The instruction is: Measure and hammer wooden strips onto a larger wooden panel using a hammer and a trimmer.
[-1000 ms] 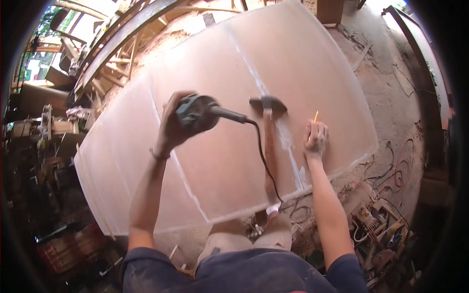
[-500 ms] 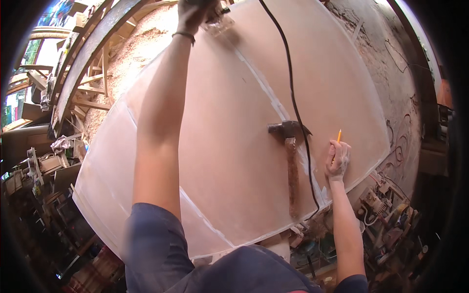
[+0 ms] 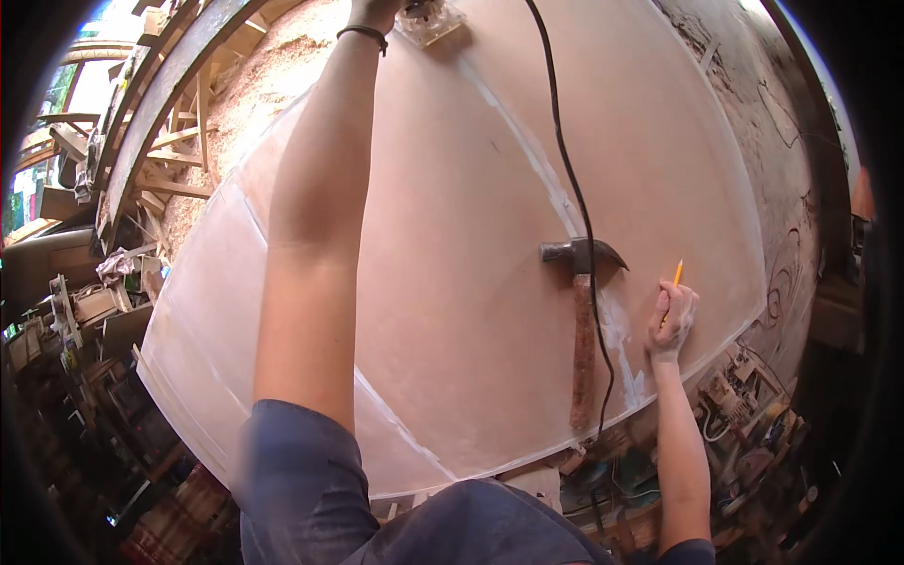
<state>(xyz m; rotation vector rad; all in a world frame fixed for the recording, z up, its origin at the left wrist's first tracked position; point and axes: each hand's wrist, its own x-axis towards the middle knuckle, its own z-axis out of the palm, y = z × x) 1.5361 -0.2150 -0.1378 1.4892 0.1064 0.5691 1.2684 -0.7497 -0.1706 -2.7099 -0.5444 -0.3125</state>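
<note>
A large pale panel (image 3: 452, 311) with white filled seams spreads before me. At the upper edge of the view my left hand (image 3: 375, 13) is closed on a trim router (image 3: 431, 21); its fingers are partly cut off by the frame. The router's clear base rests on the panel near the far end of a white seam. On the right, my right hand (image 3: 671, 320) is closed round a yellow pencil (image 3: 678, 273), its tip pointing away from me, and rests on the panel. Left of that hand lies a claw hammer (image 3: 584, 339) with a worn wooden handle.
A black cord (image 3: 563, 151) runs down across the panel and over the hammer's head. Beyond the left edge are wood shavings (image 3: 273, 75) and a dark curved beam (image 3: 174, 118) with wood offcuts. Cluttered tools (image 3: 744, 405) lie below the panel's near right edge.
My left hand and the router have moved a little further up and right in the view. Panel, hammer and right hand appear shifted right. Both hands keep their hold.
</note>
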